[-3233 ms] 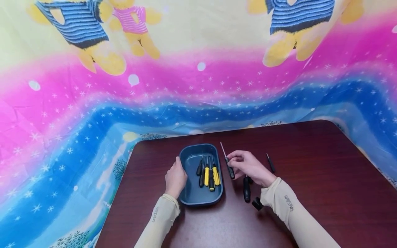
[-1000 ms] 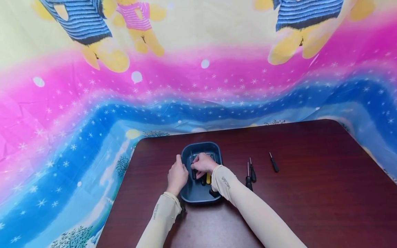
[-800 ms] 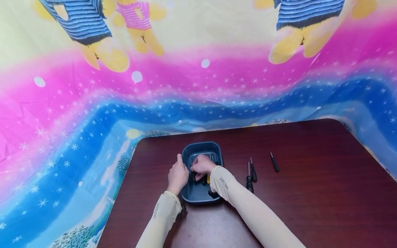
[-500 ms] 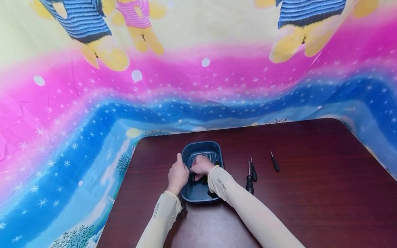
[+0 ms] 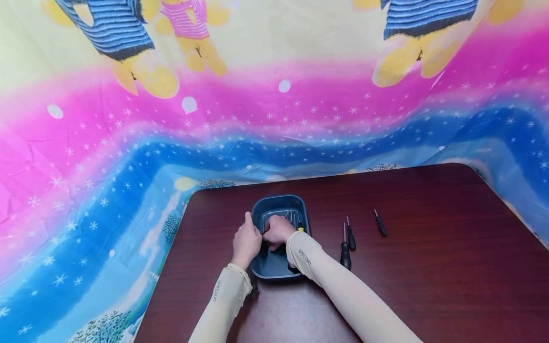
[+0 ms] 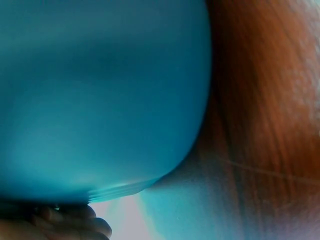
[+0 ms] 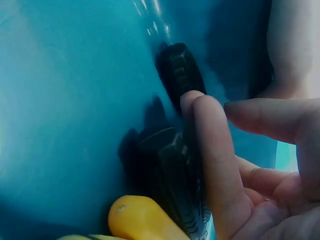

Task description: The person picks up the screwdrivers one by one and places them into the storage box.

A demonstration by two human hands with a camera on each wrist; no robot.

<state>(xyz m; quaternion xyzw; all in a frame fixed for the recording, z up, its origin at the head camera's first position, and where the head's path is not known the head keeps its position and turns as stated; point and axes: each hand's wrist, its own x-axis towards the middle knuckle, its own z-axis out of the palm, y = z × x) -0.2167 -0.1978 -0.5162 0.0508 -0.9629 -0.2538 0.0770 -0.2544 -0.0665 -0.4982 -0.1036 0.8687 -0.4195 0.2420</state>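
A dark blue tray (image 5: 274, 270) holds several screwdrivers with black or yellow handles. My left hand (image 5: 246, 245) grips the tray's left side wall; in the left wrist view the tray's smooth outer side (image 6: 110, 110) fills much of the picture. My right hand (image 5: 279, 230) is inside the tray, over the tools. In the right wrist view a black screwdriver handle (image 7: 180, 70) lies on the tray floor, with a fingertip at its end and the thumb apart from it. Beside it lie another black handle (image 7: 165, 155) and a yellow handle (image 7: 142, 217). My right hand hides part of the tools.
Right of the tray, a larger black screwdriver (image 5: 345, 255) and a smaller one (image 5: 351, 238) lie side by side on the reddish-brown table (image 5: 429, 267). Farther right lies a thin black screwdriver (image 5: 380, 225). A printed cloth (image 5: 274, 119) hangs behind the table.
My right hand carried a black screwdriver from the table into the tray's left side and laid it down. Its fingers have now drawn slightly right, off the handle. My left hand stays at the tray.
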